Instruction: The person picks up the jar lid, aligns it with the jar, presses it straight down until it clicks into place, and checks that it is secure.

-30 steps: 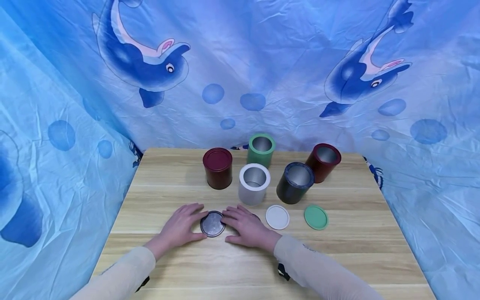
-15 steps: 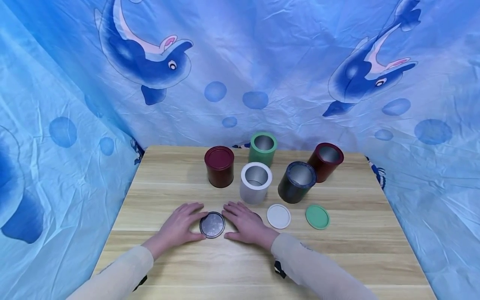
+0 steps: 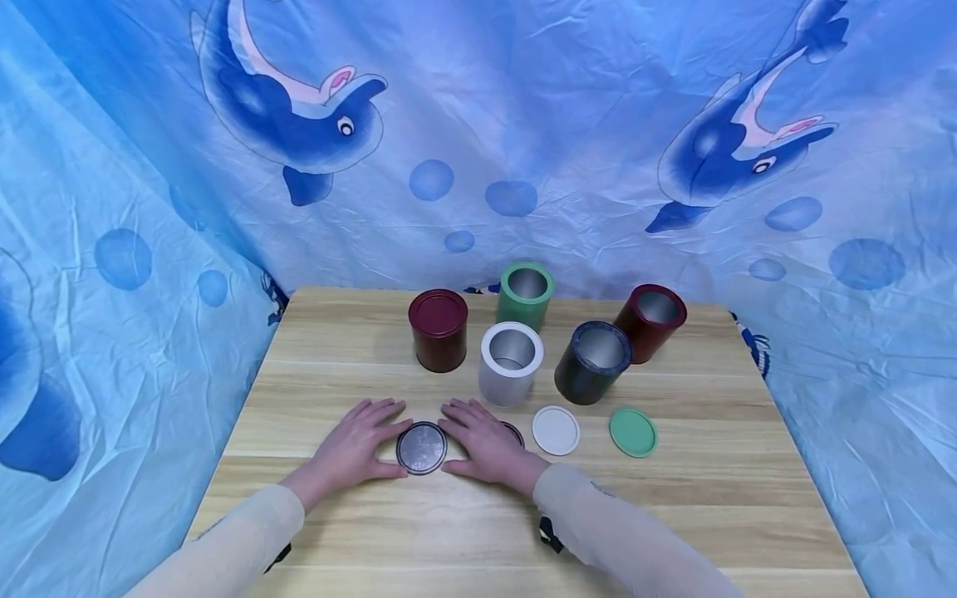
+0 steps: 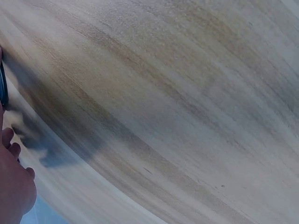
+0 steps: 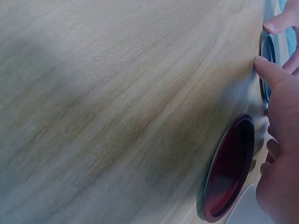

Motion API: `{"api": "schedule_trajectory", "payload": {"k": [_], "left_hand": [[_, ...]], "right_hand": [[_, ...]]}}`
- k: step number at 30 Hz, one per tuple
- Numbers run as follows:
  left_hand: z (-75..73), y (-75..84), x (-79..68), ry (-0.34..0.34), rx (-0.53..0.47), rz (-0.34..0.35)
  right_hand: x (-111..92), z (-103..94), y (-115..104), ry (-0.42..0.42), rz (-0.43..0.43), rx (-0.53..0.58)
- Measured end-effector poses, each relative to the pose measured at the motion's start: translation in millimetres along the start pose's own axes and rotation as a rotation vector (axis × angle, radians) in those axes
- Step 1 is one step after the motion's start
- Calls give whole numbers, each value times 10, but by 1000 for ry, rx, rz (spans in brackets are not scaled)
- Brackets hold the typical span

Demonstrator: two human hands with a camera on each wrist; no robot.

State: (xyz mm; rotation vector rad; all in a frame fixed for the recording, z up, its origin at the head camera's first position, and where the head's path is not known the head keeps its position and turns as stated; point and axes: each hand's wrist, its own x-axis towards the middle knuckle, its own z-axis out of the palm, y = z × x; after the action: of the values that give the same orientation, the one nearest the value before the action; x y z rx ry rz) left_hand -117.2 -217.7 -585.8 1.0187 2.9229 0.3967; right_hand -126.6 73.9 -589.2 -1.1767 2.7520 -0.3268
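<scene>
A round lid with a dark rim and a grey face point(image 3: 422, 448) lies on the wooden table between both hands. My left hand point(image 3: 357, 443) is at its left edge, forefinger and thumb spread with their tips right at the rim. On the opposite side, my right hand point(image 3: 482, 444) has its forefinger and thumb tips close against the right edge. Beneath the right palm, partly hidden, is a dark red lid point(image 5: 230, 170), which the right wrist view shows lying on the table. The left wrist view catches only part of the left hand point(image 4: 16, 186) at its edge.
Farther back stand a dark red can with its lid on point(image 3: 438, 332), and open cans: green point(image 3: 525, 309), white point(image 3: 505, 382), black point(image 3: 583, 378) and dark red point(image 3: 643, 332). A white lid point(image 3: 556, 430) and a green lid point(image 3: 633, 432) lie to the right. A blue dolphin-print cloth point(image 3: 463, 124) hangs behind.
Both hands and the dark-rimmed lid have shifted slightly left and nearer. The right forefinger no longer overlaps the lid, and more of the dark red lid shows. The head view has tilted a little.
</scene>
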Motion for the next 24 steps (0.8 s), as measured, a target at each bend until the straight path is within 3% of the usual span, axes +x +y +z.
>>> {"api": "schedule_trajectory", "payload": {"k": [10, 24], "left_hand": [[30, -22, -8, 23, 33, 34], [77, -47, -52, 115, 37, 104]], "right_hand": [[30, 26, -32, 25, 11, 53], [86, 21, -93, 51, 34, 177]]}}
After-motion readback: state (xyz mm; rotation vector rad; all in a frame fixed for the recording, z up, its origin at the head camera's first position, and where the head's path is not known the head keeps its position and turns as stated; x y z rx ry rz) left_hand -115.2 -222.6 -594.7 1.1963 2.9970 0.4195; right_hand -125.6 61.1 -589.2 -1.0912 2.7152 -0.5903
